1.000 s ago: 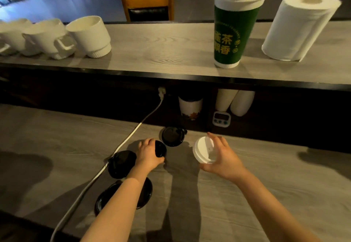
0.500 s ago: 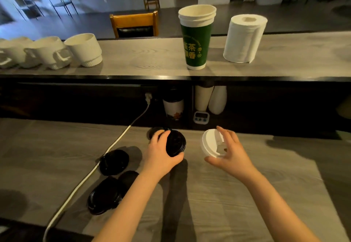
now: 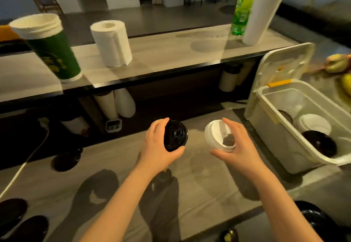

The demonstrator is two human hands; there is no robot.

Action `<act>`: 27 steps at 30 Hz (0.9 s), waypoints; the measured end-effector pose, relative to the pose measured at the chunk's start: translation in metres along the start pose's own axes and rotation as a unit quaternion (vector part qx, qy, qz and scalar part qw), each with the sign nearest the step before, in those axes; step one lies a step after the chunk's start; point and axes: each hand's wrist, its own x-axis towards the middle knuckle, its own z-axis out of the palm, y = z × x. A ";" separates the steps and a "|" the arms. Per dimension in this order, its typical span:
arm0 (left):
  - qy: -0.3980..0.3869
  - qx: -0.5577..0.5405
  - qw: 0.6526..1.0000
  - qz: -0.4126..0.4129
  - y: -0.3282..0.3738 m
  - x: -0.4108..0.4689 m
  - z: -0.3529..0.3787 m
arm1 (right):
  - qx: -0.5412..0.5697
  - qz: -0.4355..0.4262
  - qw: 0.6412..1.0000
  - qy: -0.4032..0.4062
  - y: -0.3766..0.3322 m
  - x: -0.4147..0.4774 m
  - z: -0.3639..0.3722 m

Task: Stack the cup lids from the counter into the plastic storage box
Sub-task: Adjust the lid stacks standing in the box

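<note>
Since a second ago the left hand [image 3: 159, 150] has left the grey wood-grain counter [image 3: 197, 175], where it was closing on a lid. It now holds a round black plastic cup lid [image 3: 175, 135] in the air, thumb under the rim and fingers curled over the top edge. The right hand [image 3: 241, 146] holds a round white plastic cup lid [image 3: 218, 135] in the same way, tilted on edge, as it did before. The view has swung right, bringing the translucent white plastic storage box [image 3: 281, 143] into frame just beyond the right hand, with its hinged cover [image 3: 281, 67] standing open. This suggests the pick-up is finished and both lids are on their way to the box. The box already holds a black lid [image 3: 319, 144] and a white lid [image 3: 314, 125] side by side; a clear shape behind them is too faint to name. At least one black lid [image 3: 66, 159] is left on the counter to the left, near a white power cable [image 3: 24, 164], so the task is not finished. Two dark shapes in the lower-left corner may be more lids, but they are blurred and cut by the edge. The box's far right end is also cut off, and a dark object at the bottom right cannot be identified. The whole frame is smeared by motion — fine detail on the lids cannot be trusted.
</note>
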 end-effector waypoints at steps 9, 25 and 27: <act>-0.098 0.013 0.992 0.081 0.115 0.043 0.106 | -0.022 0.052 0.996 0.066 0.092 -0.011 -0.121; -0.117 0.031 0.988 0.095 0.219 0.093 0.217 | -0.131 0.097 0.987 0.008 0.233 0.050 -0.253; -0.116 0.036 0.988 0.094 0.223 0.096 0.219 | -0.162 0.069 0.983 -0.046 0.241 0.062 -0.260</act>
